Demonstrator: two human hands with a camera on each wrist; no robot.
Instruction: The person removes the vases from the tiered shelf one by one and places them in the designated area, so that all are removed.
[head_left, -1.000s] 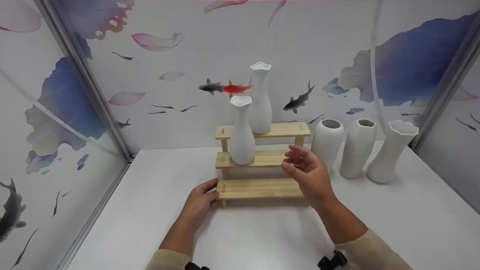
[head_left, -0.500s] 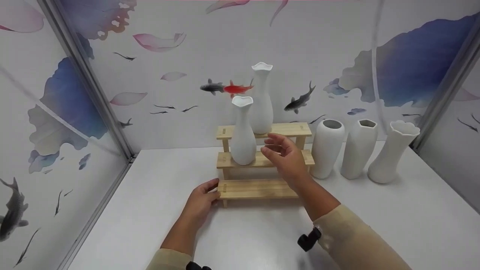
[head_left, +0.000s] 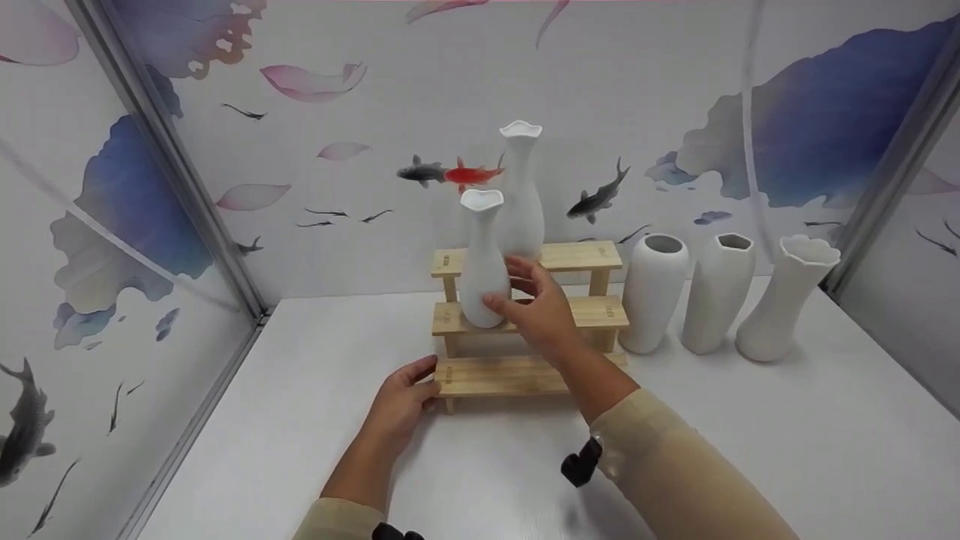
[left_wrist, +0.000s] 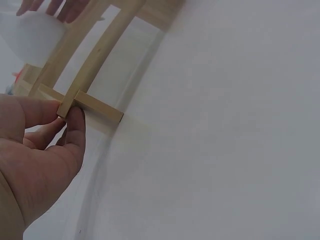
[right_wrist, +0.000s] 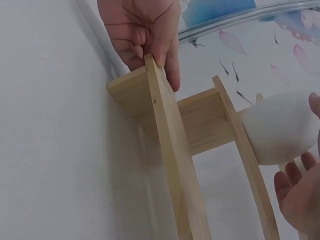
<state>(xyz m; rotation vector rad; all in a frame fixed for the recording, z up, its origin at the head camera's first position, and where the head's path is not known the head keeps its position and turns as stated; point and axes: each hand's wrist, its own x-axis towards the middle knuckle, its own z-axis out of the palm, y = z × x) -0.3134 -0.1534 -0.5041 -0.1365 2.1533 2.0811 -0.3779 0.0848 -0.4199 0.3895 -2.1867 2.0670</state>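
A white vase (head_left: 481, 255) stands upright midway up a three-tier wooden rack (head_left: 495, 379).

"What's the left hand (left_wrist: 42, 162) holding?"
"A corner of the wooden stand (left_wrist: 95, 60), pinched between thumb and fingers"
"And in the top left corner?"
"Fingers of the right hand (left_wrist: 65, 7), just beside a rounded white vase (left_wrist: 35, 37); whether they touch it, I can't tell"
"And on the right?"
"White desk (left_wrist: 215, 125)"

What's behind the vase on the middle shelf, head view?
A second white vase on the top shelf. The front vase covers a strip of that shelf and the rear one's lower left side; the right hand, some of its base.
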